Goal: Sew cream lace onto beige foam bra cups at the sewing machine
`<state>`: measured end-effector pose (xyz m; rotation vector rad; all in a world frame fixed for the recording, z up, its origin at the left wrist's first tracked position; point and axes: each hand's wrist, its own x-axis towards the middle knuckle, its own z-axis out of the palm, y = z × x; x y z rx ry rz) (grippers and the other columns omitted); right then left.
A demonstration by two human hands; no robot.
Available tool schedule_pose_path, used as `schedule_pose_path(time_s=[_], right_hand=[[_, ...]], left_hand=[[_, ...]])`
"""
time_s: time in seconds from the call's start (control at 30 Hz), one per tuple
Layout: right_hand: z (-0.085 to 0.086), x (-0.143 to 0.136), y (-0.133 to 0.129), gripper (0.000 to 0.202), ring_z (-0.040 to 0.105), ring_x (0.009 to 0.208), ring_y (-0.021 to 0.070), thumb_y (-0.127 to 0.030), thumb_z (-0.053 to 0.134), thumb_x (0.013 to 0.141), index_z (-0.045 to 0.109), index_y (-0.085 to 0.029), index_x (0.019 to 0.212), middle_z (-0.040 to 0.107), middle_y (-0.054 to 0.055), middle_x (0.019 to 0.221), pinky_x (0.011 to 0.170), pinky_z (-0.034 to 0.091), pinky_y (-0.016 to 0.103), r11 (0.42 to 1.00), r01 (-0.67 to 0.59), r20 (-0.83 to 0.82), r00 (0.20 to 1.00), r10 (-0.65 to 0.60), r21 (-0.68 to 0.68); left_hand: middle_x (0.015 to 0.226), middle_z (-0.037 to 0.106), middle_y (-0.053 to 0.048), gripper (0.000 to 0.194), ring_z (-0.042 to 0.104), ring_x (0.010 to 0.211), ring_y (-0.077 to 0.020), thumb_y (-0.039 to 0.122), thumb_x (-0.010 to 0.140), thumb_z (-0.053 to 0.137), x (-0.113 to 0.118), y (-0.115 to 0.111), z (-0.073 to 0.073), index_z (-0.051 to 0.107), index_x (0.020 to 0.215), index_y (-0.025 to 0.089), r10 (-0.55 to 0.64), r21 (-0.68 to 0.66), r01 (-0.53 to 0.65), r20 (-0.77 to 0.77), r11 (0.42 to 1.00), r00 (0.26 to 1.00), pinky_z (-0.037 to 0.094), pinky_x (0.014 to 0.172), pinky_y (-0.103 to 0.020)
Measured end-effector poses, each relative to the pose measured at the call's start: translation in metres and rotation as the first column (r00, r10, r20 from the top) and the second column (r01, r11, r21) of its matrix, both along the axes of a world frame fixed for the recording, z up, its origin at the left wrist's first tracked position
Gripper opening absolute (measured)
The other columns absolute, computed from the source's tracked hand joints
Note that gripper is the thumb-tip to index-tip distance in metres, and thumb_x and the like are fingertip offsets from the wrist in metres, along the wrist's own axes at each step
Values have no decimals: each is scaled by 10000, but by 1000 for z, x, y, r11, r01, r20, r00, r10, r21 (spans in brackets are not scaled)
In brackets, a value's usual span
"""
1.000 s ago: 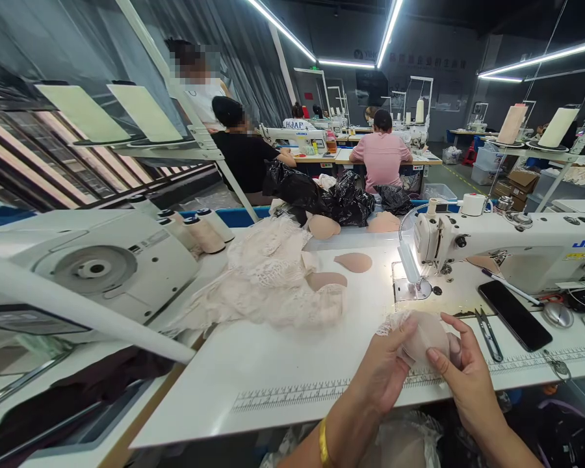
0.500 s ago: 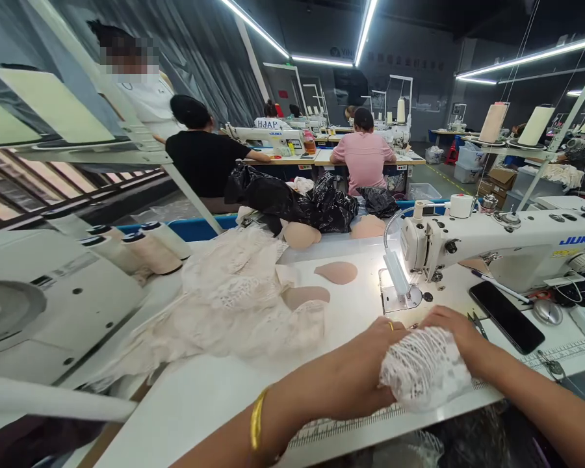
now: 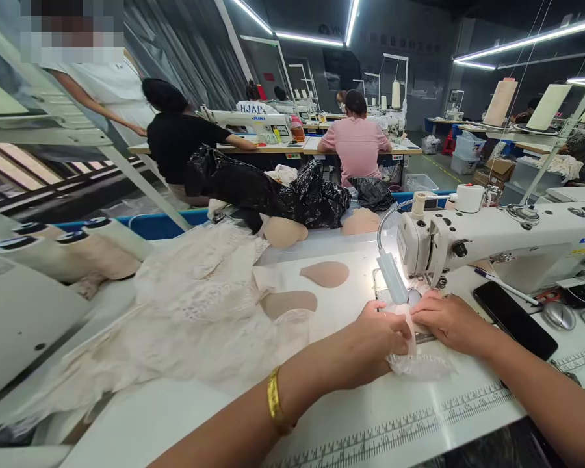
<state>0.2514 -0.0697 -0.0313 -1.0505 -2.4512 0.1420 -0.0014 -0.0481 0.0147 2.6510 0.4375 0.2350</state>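
Note:
A small piece of pale lace fabric (image 3: 422,366) lies at the needle area of the white sewing machine (image 3: 497,237). My left hand (image 3: 377,338), with a gold bangle at the wrist, pinches the fabric's left side just in front of the presser foot. On the right side my right hand (image 3: 451,320) presses fingertips on the fabric close to the needle, its fingers together. The machine's small lamp (image 3: 391,276) hangs right above the fingers and hides part of the needle plate. Left of my hands lies a heap of cream lace fabric (image 3: 195,305).
Two beige cup pads (image 3: 325,274) lie beyond my left hand. A black phone (image 3: 514,318) and a silver round object (image 3: 559,314) rest right of my right hand. Black plastic bags (image 3: 316,198) sit behind the table. Thread cones (image 3: 97,253) stand at left. Several people sit or stand ahead.
Both hands have moved forward to the needle, taking the lace fabric from the table's front edge onto the machine bed. The fabric is now spread flatter. The view has shifted somewhat.

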Motion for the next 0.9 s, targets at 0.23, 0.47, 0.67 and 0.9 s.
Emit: schedule_pose_path(time_s=[0.23, 0.47, 0.67, 0.9], right_hand=[[-1, 1, 4, 345, 648, 919, 206, -28, 486, 944, 727, -265, 1011, 768, 16, 1047, 729, 446, 316, 999, 18, 38, 999, -17, -27], [-8, 1, 6, 347, 649, 943, 223, -35, 504, 935, 728, -286, 1023, 758, 12, 1010, 730, 464, 318, 997, 75, 44, 996, -74, -26], [-7, 2, 6, 356, 631, 955, 222, -50, 481, 969, 732, -292, 1041, 751, 13, 1009, 706, 455, 313, 997, 58, 31, 998, -56, -58], [-7, 2, 5, 361, 636, 958, 231, -64, 485, 977, 735, -295, 1097, 755, 26, 1011, 729, 475, 330, 998, 47, 21, 999, -46, -41]], left_hand=[[1097, 727, -10, 158, 599, 933, -197, 35, 789, 635, 2, 1, 0, 652, 709, 170, 32, 12, -32, 45, 999, 998, 295, 1013, -400], [1110, 714, -16, 169, 588, 889, -182, 10, 780, 615, 2, 4, -4, 639, 704, 158, 53, 22, -55, 59, 998, 997, 303, 974, -400], [1046, 720, -26, 187, 578, 838, -166, 17, 773, 588, 0, 5, -3, 656, 678, 163, 48, 0, -48, 73, 999, 996, 327, 990, -400], [1065, 738, -23, 183, 589, 832, -165, 20, 759, 586, 0, 10, -4, 629, 667, 173, 24, -17, -23, 98, 1000, 995, 320, 989, -387]])
